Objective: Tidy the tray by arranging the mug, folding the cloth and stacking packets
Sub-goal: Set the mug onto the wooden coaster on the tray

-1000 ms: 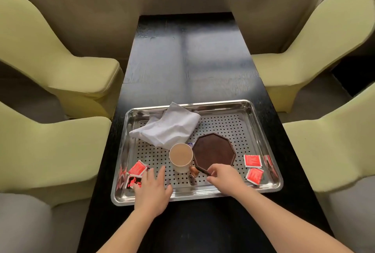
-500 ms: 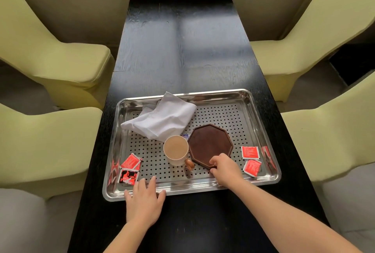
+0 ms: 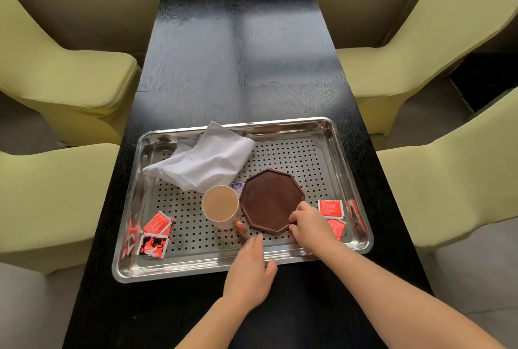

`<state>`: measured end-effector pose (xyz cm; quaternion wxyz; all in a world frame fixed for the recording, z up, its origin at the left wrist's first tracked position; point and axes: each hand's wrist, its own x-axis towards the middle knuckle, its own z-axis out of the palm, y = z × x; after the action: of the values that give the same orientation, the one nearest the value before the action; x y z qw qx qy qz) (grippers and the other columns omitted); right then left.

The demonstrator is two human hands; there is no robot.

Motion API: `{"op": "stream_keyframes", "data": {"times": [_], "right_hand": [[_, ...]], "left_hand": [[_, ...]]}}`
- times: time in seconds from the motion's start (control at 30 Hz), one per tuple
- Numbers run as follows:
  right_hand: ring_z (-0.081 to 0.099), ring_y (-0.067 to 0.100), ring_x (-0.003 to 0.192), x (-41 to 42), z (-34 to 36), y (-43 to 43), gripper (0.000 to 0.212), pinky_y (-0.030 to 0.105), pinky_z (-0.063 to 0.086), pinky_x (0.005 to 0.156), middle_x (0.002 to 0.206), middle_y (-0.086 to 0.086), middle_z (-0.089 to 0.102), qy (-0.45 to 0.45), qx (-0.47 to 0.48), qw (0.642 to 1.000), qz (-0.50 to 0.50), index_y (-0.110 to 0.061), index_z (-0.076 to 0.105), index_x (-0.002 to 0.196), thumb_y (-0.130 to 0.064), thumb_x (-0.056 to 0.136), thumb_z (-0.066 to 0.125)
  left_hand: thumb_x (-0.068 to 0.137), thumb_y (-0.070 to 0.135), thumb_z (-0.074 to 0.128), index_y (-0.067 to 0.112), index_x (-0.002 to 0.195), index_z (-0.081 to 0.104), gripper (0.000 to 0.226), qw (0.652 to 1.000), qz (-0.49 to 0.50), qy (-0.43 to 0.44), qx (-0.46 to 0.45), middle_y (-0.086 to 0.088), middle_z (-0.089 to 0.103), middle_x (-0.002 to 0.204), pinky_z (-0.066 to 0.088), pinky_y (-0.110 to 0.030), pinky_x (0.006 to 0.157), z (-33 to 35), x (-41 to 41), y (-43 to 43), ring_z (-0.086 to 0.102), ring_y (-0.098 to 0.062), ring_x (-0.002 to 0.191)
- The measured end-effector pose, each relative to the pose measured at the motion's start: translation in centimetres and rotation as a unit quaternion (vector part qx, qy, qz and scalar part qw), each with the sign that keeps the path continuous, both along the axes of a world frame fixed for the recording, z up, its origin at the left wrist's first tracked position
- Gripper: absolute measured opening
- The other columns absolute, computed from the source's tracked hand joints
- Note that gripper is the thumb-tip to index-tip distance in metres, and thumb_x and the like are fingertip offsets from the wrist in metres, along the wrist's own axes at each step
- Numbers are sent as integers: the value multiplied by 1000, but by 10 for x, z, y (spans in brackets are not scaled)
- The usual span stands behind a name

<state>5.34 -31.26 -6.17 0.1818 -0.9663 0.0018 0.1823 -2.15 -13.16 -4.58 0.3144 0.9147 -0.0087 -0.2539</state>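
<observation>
- Gripping the near right edge of the brown octagonal coaster [image 3: 270, 200], the right hand [image 3: 311, 225] has its fingers [image 3: 298, 210] curled over the rim.
- The left hand [image 3: 249, 267] reaches over the near rim of the tray [image 3: 361, 180]. It is held flat and straight and holds nothing, with the tips just beside the mug's handle [image 3: 240, 229]; whether they touch it cannot be told.
- The mug [image 3: 221, 205] stands upright in the middle of the perforated tray, full of a pale brown drink. It sits just left of the coaster, handle pointing toward the person.
- The white cloth [image 3: 204, 163] lies crumpled in the far left part of the tray, its near edge close behind the mug.
- Two red packets [image 3: 157, 222] lie at the near left corner, one overlapping the other.
- Two more red packets [image 3: 331, 207] lie at the right side, the nearer one partly hidden by the right hand.
- A blue-and-white packet [image 3: 237, 186] peeks out between mug and coaster.
- The tray sits on a black desk [image 3: 238, 54] between yellow-green chairs [image 3: 56, 74].
</observation>
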Motion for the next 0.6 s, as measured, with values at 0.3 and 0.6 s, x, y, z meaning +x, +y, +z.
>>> {"op": "stream_keyframes", "data": {"times": [0.3, 0.6], "right_hand": [[58, 23, 101, 11, 0, -17, 21, 36, 51, 89, 108, 3, 58, 0, -8, 1000, 8, -10, 76, 103, -22, 94, 61], [60, 22, 105, 35, 5, -33, 24, 33, 51, 92, 112, 3, 61, -4, -30, 999, -34, -13, 76, 107, -26, 95, 59]], "left_hand": [[95, 28, 55, 7, 155, 19, 73, 981, 161, 81, -79, -13, 28, 158, 37, -46, 114, 1, 38, -40, 35, -28, 141], [88, 21, 55, 13, 156, 23, 75, 963, 217, 99, -124, -10, 38, 153, 37, -50, 112, 5, 66, -62, 38, -31, 136]]}}
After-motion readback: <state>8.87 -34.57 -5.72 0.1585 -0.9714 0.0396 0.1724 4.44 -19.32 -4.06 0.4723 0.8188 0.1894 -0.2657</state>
